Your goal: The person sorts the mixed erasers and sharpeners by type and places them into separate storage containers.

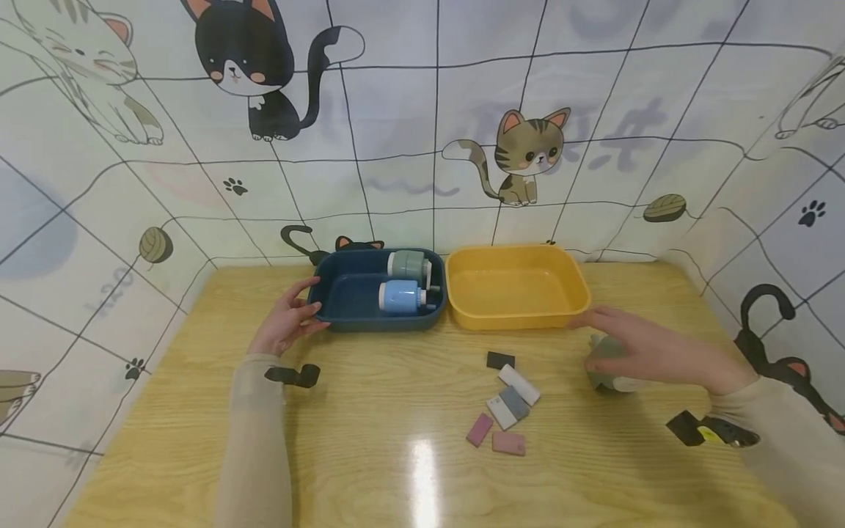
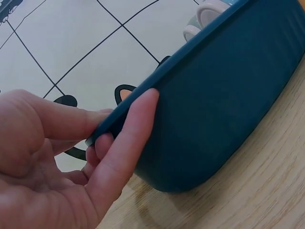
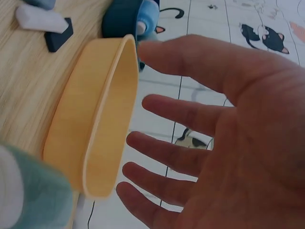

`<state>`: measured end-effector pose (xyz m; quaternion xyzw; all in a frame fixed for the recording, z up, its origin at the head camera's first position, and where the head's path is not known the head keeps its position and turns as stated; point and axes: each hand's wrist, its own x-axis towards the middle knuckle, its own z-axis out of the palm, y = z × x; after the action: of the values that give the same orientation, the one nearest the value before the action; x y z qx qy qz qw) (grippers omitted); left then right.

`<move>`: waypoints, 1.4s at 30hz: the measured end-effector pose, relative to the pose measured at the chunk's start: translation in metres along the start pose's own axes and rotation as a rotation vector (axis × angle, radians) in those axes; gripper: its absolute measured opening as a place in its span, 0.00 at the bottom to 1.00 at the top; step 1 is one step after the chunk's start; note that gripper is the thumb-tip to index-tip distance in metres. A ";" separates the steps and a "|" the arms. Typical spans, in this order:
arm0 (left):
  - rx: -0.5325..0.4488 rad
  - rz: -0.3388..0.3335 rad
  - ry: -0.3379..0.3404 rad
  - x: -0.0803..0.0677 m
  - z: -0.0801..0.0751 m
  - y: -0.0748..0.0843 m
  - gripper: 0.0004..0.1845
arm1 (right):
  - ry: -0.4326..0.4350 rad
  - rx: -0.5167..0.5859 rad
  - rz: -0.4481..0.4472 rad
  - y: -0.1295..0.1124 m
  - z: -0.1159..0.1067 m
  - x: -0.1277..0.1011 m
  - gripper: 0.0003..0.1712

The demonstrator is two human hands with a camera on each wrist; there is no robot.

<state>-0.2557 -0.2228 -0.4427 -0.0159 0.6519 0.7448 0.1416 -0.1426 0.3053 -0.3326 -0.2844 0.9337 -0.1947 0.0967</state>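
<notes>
The left hand (image 1: 287, 323) is on the dark blue tray (image 1: 350, 297), at the tray's left end. In the left wrist view its fingers (image 2: 125, 143) pinch the rim: the thumb lies along the top edge, the forefinger runs up the outer wall, and the others curl in underneath. That tray is a deep, glossy navy tub with rounded corners, sitting flat on the pale wooden surface (image 1: 396, 469), back near the cat-print backdrop (image 1: 422, 110). Inside it lie two stubby cylinders on their sides, a grey-green one (image 1: 408, 264) toward the back and a light blue one (image 1: 401, 297) in front of it, both at the tray's right end.

Touching the blue tray's right side is the yellow tray (image 1: 469, 315), the same shape. The right hand (image 1: 650, 356) hovers at the yellow tray's near right corner, fingers (image 3: 176, 157) spread and straight, palm open, gripping nothing. Under that hand sits a grey-green and white roundish thing (image 1: 604, 370), mostly hidden; I can't tell whether the hand touches it.

In front of the yellow tray lies a scatter of small flat blocks: a black one (image 1: 500, 359), a white one (image 1: 518, 385), a grey one (image 1: 514, 402), and two pink ones (image 1: 508, 443) nearest the viewer.
</notes>
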 end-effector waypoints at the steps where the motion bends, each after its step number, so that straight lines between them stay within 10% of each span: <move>1: -0.003 -0.001 -0.003 0.000 0.000 0.000 0.34 | -0.008 -0.005 -0.003 0.004 -0.001 -0.003 0.29; 24: -0.018 -0.020 -0.049 -0.005 0.003 0.008 0.35 | -0.144 0.204 0.231 0.064 0.008 -0.033 0.51; 42: -0.007 0.000 -0.040 -0.001 -0.002 0.000 0.34 | -0.001 0.420 0.117 0.104 0.045 -0.048 0.64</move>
<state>-0.2553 -0.2246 -0.4428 -0.0013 0.6462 0.7473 0.1545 -0.1419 0.3978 -0.4135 -0.2032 0.8875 -0.3791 0.1655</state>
